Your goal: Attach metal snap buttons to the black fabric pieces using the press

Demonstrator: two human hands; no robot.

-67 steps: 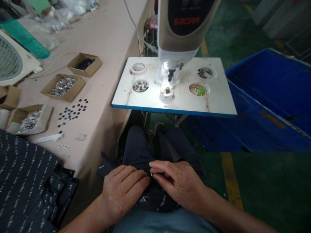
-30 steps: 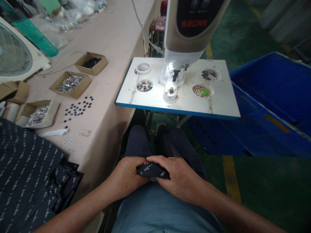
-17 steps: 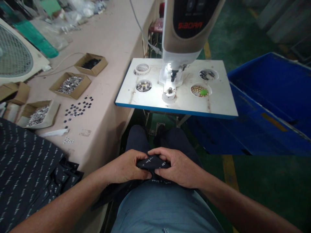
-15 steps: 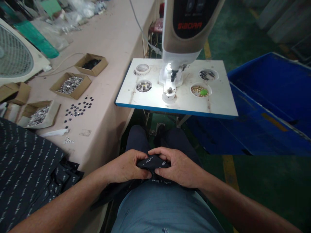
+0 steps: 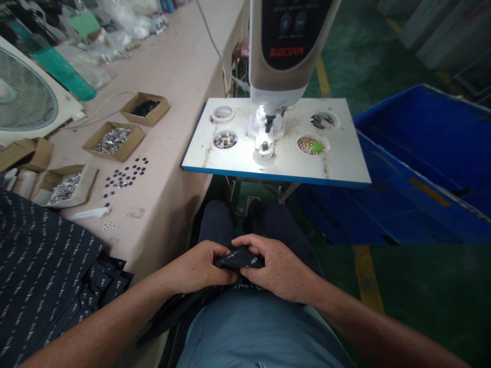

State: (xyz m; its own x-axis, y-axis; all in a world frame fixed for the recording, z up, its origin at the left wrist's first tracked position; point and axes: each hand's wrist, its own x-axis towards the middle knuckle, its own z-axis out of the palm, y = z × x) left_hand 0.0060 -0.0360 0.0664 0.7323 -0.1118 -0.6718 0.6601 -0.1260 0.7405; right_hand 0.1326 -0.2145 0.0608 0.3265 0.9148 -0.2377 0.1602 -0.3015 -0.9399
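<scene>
A pale table (image 5: 180,66) is set beside a green floor (image 5: 422,317). Small boxes (image 5: 130,146) of bright or dark bits are ranged on it, and dark round pieces (image 5: 120,179) and tiny bright pieces (image 5: 110,225) are scattered loose near its edge. Ahead, a lit machine (image 5: 282,71) is mounted over a white board (image 5: 224,163), with small parts kept in its recesses; a blue bin (image 5: 383,214) is placed at right.

A dark printed cloth (image 5: 243,255) is held above the thighs (image 5: 217,225), close before the blue shirt (image 5: 241,327) and well apart from the machine. By the left hand (image 5: 195,268) it is pinched between forefinger and thumb; by the right hand (image 5: 278,266) it is pinched likewise, the forefinger laid over the top and the thumb placed below. Whether the remaining fingers are pressed together cannot be told, nor whether anything small is enclosed in the fold.

Several faults may be judged possible. The fold may be lost if either pinch is slackened, since the cloth appears limp. A small part, if hidden inside, may be dropped between the knees. The trailing portion, hung below the left forearm (image 5: 103,314), may be snagged if pulled up hastily. The loose pieces may be swept off by a shifted cloth pile (image 5: 42,266), because no rim encloses them.
</scene>
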